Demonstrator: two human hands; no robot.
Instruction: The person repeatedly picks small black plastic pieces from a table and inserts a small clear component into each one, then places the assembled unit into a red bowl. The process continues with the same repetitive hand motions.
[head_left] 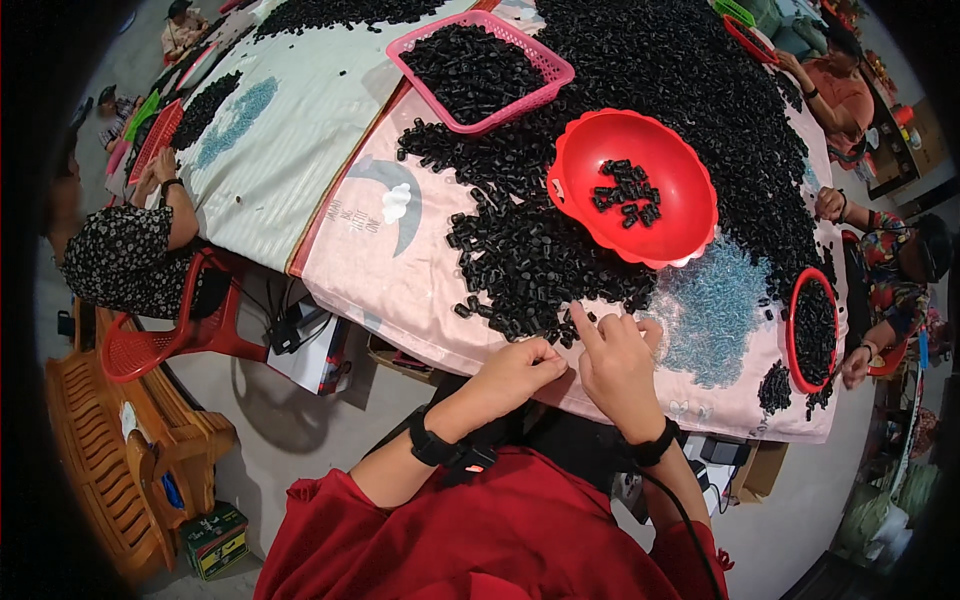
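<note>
A large heap of small black plastic pieces (540, 255) covers a pink patterned cloth (380, 250) on the table. My left hand (522, 366) rests at the heap's near edge, fingers pinched together on a small black piece. My right hand (615, 355) lies just beside it with the index finger stretched out, touching pieces at the heap's rim. A red scalloped bowl (675, 215) with several black pieces in it stands on the heap just beyond my hands. Both wrists wear black bands.
A pink mesh basket (548, 62) full of black pieces sits farther back. A red round basket (795, 330) stands at the right. Other people sit around the table, left and right. A red chair (150, 345) and a wooden bench (120, 450) stand at the left.
</note>
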